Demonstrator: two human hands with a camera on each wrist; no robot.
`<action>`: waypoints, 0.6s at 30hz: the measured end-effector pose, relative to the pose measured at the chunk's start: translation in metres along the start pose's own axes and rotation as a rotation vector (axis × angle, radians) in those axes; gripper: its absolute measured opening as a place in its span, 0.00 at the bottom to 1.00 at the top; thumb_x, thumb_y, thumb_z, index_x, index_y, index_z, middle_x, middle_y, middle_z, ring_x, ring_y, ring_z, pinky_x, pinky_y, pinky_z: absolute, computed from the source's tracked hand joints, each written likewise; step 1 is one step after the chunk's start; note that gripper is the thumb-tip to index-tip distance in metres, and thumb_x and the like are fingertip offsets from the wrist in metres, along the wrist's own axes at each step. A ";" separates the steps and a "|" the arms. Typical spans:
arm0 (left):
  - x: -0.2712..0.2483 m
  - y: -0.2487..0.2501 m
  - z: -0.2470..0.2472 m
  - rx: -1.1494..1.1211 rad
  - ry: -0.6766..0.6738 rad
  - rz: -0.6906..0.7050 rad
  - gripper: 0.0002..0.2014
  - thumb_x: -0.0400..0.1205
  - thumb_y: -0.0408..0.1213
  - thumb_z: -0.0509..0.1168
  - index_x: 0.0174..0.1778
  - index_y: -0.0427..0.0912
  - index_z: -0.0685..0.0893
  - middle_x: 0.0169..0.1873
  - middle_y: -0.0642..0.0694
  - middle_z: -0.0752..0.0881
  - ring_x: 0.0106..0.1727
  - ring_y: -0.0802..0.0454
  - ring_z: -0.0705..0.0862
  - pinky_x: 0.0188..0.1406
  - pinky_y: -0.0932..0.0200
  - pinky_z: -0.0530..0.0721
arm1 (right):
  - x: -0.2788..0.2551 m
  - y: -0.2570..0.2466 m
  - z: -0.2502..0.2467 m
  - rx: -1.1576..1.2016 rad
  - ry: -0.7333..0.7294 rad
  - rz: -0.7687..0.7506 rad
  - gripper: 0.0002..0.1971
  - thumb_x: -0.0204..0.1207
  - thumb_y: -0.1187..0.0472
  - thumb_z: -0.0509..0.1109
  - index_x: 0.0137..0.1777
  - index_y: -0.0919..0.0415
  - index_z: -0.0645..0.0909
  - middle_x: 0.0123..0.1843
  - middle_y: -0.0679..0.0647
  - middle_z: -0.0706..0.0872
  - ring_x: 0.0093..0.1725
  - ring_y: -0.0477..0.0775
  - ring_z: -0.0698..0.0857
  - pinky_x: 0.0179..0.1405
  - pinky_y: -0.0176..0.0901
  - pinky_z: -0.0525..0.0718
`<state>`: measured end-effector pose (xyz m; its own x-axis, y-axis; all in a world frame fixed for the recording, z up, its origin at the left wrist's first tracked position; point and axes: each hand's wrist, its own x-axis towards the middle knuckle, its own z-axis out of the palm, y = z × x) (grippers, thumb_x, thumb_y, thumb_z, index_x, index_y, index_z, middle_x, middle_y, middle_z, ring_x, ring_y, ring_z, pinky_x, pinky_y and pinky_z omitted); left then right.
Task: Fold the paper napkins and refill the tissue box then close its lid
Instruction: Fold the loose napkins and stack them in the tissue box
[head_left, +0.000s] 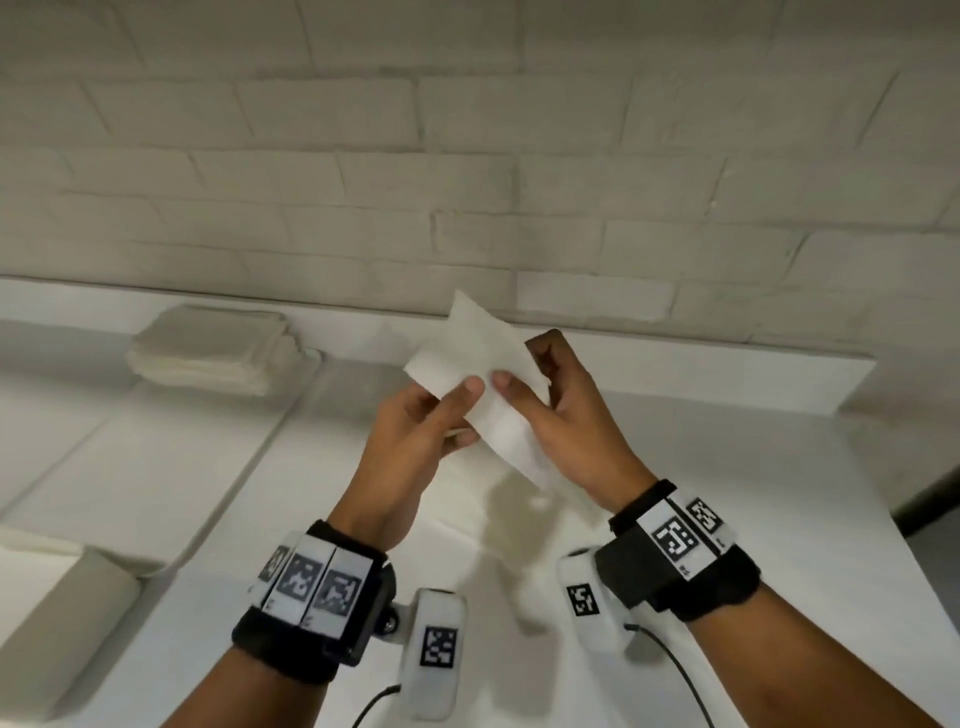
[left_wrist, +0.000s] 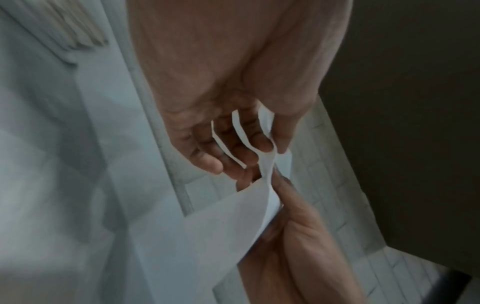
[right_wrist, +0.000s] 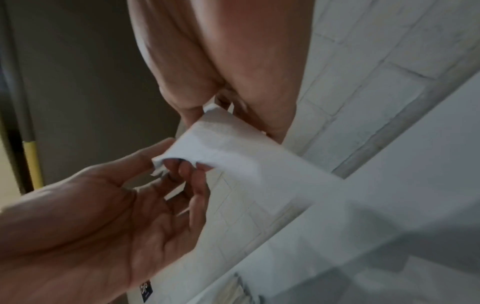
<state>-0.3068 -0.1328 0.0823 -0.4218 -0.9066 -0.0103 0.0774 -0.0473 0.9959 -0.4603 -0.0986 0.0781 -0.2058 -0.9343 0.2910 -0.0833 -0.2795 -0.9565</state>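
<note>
Two hands: both on one napkin, held in the air above the table (head_left: 675, 467).
Stack (head_left: 213, 348): folded napkins, far left by the wall, well apart from the hands.
Left hand (head_left: 415, 441): thumb and fingers pinch the napkin (head_left: 467, 358) at its near left edge, likely to steady the crease.
Right hand (head_left: 566, 410): pinches the right side, thumb on top, probably drawing the fold tight.
Tissue box: cannot tell which item it is.
Room: open table below and right of the hands; wall close behind.
</note>
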 end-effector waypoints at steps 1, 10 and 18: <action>0.001 0.003 0.002 -0.025 0.039 0.030 0.13 0.87 0.39 0.66 0.66 0.41 0.86 0.59 0.45 0.92 0.61 0.46 0.91 0.61 0.50 0.88 | -0.002 -0.003 -0.002 0.022 -0.023 0.032 0.13 0.80 0.56 0.71 0.58 0.60 0.72 0.55 0.53 0.87 0.53 0.48 0.87 0.50 0.40 0.86; -0.025 0.012 -0.082 -0.646 0.348 0.023 0.22 0.86 0.36 0.57 0.76 0.35 0.79 0.71 0.38 0.85 0.69 0.41 0.86 0.73 0.45 0.81 | -0.039 0.075 -0.009 -1.416 -0.542 0.441 0.32 0.80 0.41 0.65 0.78 0.56 0.63 0.77 0.59 0.66 0.71 0.63 0.73 0.64 0.54 0.76; -0.057 -0.008 -0.116 -0.582 0.454 -0.093 0.17 0.87 0.34 0.56 0.68 0.40 0.84 0.60 0.41 0.92 0.62 0.41 0.90 0.64 0.41 0.84 | -0.050 0.093 -0.008 -1.380 -0.420 0.384 0.09 0.85 0.57 0.61 0.63 0.54 0.75 0.60 0.50 0.76 0.59 0.56 0.78 0.50 0.48 0.80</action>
<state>-0.1785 -0.1294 0.0648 -0.0452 -0.9663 -0.2536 0.5787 -0.2323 0.7818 -0.4656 -0.0766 -0.0250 -0.1601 -0.9614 -0.2236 -0.9728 0.1921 -0.1293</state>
